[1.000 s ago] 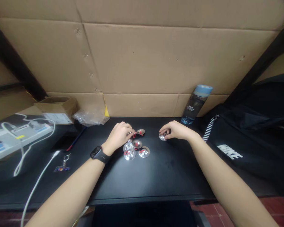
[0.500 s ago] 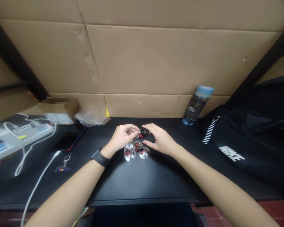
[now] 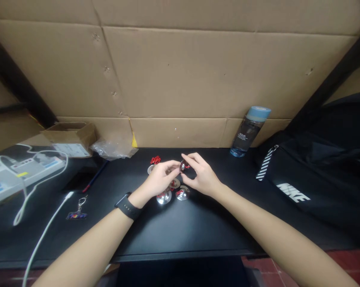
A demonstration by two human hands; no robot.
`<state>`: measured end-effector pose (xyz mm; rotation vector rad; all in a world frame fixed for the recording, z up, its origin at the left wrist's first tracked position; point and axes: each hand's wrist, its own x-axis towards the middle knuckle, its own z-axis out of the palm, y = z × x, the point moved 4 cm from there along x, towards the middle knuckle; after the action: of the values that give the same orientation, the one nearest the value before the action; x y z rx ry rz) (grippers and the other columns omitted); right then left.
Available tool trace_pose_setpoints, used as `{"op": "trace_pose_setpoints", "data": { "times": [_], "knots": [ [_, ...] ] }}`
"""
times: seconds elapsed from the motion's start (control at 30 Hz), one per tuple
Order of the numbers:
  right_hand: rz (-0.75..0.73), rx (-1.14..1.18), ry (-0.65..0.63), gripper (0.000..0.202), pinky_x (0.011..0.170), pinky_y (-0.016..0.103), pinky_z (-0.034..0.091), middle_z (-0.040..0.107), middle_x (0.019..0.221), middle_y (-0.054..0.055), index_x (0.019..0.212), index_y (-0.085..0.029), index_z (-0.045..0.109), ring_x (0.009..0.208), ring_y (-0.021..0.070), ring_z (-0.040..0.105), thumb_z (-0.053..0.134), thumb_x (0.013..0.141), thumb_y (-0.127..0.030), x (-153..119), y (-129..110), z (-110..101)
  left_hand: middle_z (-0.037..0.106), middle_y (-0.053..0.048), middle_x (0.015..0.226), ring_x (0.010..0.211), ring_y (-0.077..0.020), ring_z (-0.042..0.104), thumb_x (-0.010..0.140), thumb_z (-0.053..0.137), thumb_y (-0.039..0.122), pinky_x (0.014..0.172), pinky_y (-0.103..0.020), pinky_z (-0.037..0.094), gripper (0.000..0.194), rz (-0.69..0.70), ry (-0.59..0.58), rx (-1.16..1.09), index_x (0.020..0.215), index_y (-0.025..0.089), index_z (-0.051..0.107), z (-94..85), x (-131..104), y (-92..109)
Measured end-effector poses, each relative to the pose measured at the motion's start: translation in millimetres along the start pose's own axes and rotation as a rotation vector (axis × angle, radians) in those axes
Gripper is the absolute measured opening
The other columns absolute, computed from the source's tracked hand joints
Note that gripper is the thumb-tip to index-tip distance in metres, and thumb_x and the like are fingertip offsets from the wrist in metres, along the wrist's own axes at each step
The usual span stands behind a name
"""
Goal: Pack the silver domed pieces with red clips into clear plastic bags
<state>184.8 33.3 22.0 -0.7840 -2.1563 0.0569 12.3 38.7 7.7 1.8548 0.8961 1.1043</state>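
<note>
Over table point(image 3: 182, 231) | right fingers point(image 3: 192, 161) half-spread, left fingers point(image 3: 171, 164) narrower | holding 1 disc point(image 3: 184, 166)

A black-strapped watch point(image 3: 128, 206) circles the left wrist point(image 3: 139, 198).

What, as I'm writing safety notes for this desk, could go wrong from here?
The metal disc at the fingertips of the right hand and left hand could slip and knock the other discs lying just below. The bunched red cord beyond the left hand might snag or tangle if a finger catches it. The white cable runs near the left forearm, so a sideways sweep might drag it.
</note>
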Motion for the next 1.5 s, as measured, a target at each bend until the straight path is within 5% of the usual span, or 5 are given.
{"op": "trace_pose_setpoints", "data": {
  "times": [0.2,0.5,1.13,1.33,1.5],
  "knots": [
    [-0.024,0.008,-0.005,0.054,0.100,0.046,0.055,0.067,0.126,0.011,0.139,-0.022,0.054,0.114,0.0270,0.064,0.066,0.086,-0.020,1.0,2.9,-0.1,0.075,-0.008,0.118,0.107,-0.0237,0.072,0.097,0.063,0.030,0.092,-0.033,0.057,0.028,0.012,0.024,0.082,0.121,0.021,0.070,0.3,0.3,-2.2],
    [-0.083,0.037,-0.078,0.046,0.096,0.044,0.055,0.071,0.126,0.010,0.131,-0.022,0.058,0.111,0.0256,0.067,0.067,0.087,-0.023,1.2,-5.8,2.2,0.076,-0.003,0.093,0.085,-0.0196,0.073,0.095,0.059,0.026,0.073,-0.027,0.055,0.014,-0.030,0.033,0.207,0.101,0.019,0.070,-1.6,-0.1,-9.1],
    [-0.010,-0.015,-0.087,0.041,0.092,0.043,0.054,0.074,0.114,0.008,0.117,-0.021,0.064,0.098,0.0259,0.067,0.074,0.077,-0.023,6.1,6.9,-8.5,0.076,-0.003,0.085,0.066,-0.0169,0.067,0.092,0.063,0.038,0.064,-0.028,0.052,0.021,-0.072,0.087,0.296,0.089,0.019,0.072,-19.5,7.0,-12.7],
    [0.084,-0.043,-0.044,0.044,0.090,0.042,0.055,0.073,0.110,0.007,0.121,-0.023,0.064,0.098,0.0258,0.067,0.073,0.079,-0.026,8.8,24.0,-23.1,0.078,-0.004,0.085,0.078,-0.0220,0.072,0.091,0.062,0.035,0.075,-0.031,0.052,0.017,-0.082,0.360,0.613,0.088,0.022,0.073,-69.6,7.7,-19.6],
    [0.189,-0.171,-0.155,0.039,0.087,0.040,0.055,0.072,0.107,0.007,0.117,-0.022,0.067,0.097,0.0259,0.067,0.073,0.079,-0.030,10.4,50.5,-38.8,0.079,-0.005,0.085,0.080,-0.0247,0.072,0.089,0.062,0.034,0.073,-0.032,0.049,0.017,-0.222,0.369,0.846,0.085,0.024,0.075,-103.6,6.7,-40.8]
  ]
}}
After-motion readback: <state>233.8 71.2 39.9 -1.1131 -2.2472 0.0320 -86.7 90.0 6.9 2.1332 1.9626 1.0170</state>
